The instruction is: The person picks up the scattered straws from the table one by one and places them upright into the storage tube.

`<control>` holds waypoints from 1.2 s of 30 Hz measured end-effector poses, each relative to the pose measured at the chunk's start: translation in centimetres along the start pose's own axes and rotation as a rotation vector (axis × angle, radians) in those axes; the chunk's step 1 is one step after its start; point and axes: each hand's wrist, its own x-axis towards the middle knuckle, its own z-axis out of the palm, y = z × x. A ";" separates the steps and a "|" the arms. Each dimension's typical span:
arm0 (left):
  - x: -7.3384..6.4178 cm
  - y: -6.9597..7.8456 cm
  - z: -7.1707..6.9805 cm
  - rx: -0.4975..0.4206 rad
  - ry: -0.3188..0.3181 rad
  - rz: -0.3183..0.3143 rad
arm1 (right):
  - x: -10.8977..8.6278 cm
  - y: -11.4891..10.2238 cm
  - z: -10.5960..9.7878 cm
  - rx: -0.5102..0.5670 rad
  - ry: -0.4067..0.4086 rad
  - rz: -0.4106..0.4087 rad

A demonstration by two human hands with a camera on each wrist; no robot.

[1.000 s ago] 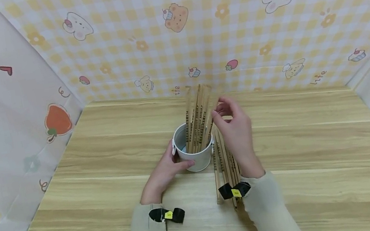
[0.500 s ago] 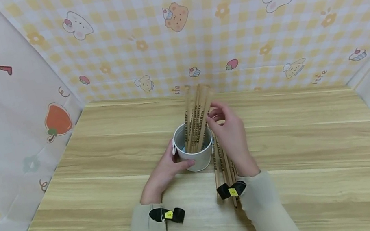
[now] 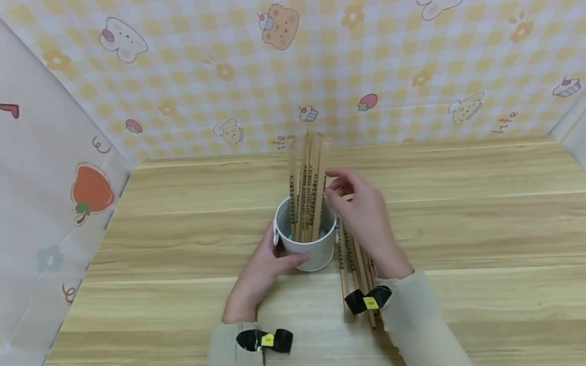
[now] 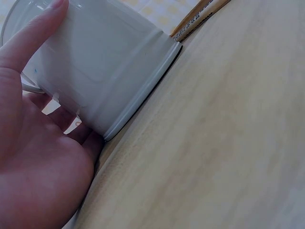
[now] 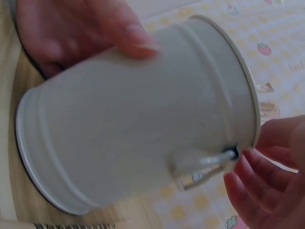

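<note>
Wood-grain table [image 3: 512, 223], checked wall [image 3: 393, 47] behind its far edge. Left hand [image 3: 264, 270] grips white bucket [image 3: 320, 256], set toward that edge. Stick bundle [image 3: 308, 196] leans inside. Loose sticks [image 3: 362, 272] lie just right. Right hand [image 3: 367, 219] is beside bundle; grasp unclear. Step, apparently: filling bucket; next move likely calls for lifting one loose stick.

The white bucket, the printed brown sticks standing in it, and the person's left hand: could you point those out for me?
White bucket [image 3: 322, 257]: head view, outer front wall.
Printed brown sticks [image 3: 307, 197]: head view, printed middle of the bundle.
Left hand [image 3: 264, 268]: head view, middle of its back.
</note>
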 end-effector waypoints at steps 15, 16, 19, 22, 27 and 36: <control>-0.6 1.8 0.4 -0.003 -0.009 -0.003 | 0.7 2.2 -3.3 -0.003 0.023 0.176; -0.6 1.7 0.4 0.001 -0.008 -0.003 | 0.7 2.6 -3.5 -0.008 0.021 0.194; -0.6 1.7 0.4 0.002 -0.011 -0.001 | 0.8 3.6 -4.3 -0.035 0.003 0.227; -0.6 1.8 0.4 -0.002 -0.010 -0.004 | 0.9 4.6 -4.9 -0.070 -0.021 0.242; -0.6 1.8 0.4 -0.001 -0.009 -0.010 | 1.0 5.8 -5.5 -0.156 -0.065 0.273; -0.5 1.7 0.4 0.007 -0.008 -0.011 | 0.8 7.5 -5.8 -0.255 -0.227 0.348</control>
